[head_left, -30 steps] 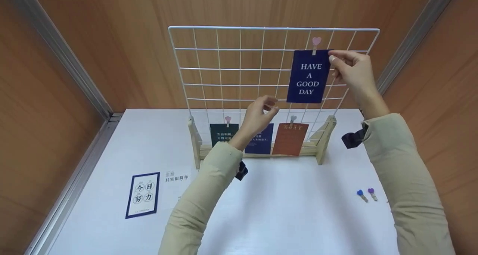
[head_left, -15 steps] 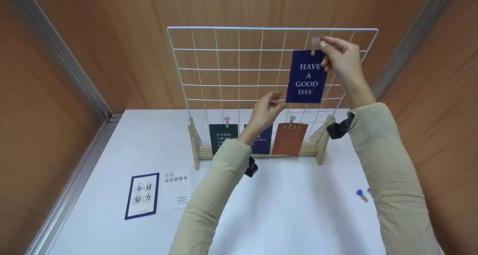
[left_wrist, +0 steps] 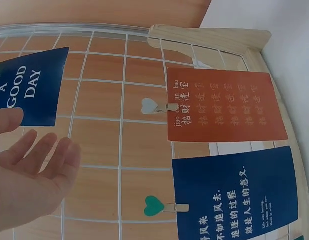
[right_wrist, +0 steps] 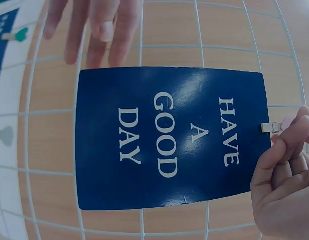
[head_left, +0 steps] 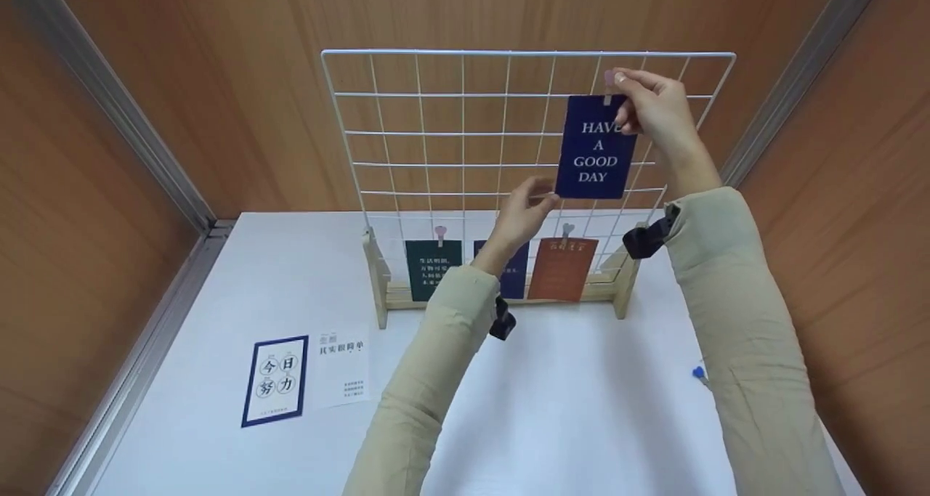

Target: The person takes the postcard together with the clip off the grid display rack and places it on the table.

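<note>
**Navy card (head_left: 592, 144) up near the grid's right corner**

HAVE A GOOD DAY reads upright in white across the navy card, which sits against the front of the white wire grid (head_left: 528, 51), close to its upper right corner. A pink heart clip (right_wrist: 287, 123) bites the middle of the card's top edge.

The right hand (head_left: 657, 111) pinches this clip between thumb and forefinger, its other fingers curled beside the card's upper right corner. The left hand (head_left: 524, 209) is loosely spread at the card's lower left corner, its thumb in front; whether it touches the card I cannot tell.

Along the grid's bottom edge hang three more cards: dark green (head_left: 429, 263) by the lower left corner, a second navy one (left_wrist: 239, 195) in the middle, partly behind the left arm, and orange (head_left: 563, 271) toward the lower right corner.

A wooden stand (head_left: 623, 293) props the grid toward the back edge of the white table (head_left: 182, 423). Toward the table's left edge lie a navy-bordered card (head_left: 275, 381) and, just beside it, a pale card (head_left: 343, 369). Toward the right edge, a blue heart clip (head_left: 699, 372) shows past the right sleeve.
</note>
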The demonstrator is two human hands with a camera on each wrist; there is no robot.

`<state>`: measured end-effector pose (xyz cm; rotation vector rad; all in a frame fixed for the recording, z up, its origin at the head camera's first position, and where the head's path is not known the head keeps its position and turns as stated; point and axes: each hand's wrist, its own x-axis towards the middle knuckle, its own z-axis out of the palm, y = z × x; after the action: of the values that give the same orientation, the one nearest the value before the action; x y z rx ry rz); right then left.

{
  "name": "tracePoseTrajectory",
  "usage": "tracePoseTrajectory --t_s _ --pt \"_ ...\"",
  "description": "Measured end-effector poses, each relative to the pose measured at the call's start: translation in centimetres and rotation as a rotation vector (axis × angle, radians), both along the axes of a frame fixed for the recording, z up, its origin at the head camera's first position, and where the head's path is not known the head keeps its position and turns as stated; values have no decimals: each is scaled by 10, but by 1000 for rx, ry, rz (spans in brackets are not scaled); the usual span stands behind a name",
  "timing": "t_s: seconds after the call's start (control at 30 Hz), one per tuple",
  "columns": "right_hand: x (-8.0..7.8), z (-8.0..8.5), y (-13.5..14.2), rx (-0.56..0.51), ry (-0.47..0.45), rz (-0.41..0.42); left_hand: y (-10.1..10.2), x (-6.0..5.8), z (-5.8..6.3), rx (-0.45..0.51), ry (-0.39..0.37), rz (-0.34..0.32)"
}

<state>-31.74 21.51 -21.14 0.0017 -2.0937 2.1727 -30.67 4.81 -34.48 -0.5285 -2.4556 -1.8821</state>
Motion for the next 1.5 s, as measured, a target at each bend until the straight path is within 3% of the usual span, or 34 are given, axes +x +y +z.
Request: tracePoseTrajectory --t_s 0.17,0.4,0.73,1.07,1.5 --pt "-4 1 -1 -55 -25 -7 5 -2 -2 52 10 -5" --pt "-11 -2 -4 -122 -21 -25 8 -3 -2 63 18 38" --pt "-14 -4 -6 -69 -18 -90 11 -3 -1 -1 74 104" --pt "-13 -8 -8 -110 79 -127 11 -2 0 -13 121 156" --pt "-16 -8 -16 -279 202 -185 2 0 -5 -62 110 170"
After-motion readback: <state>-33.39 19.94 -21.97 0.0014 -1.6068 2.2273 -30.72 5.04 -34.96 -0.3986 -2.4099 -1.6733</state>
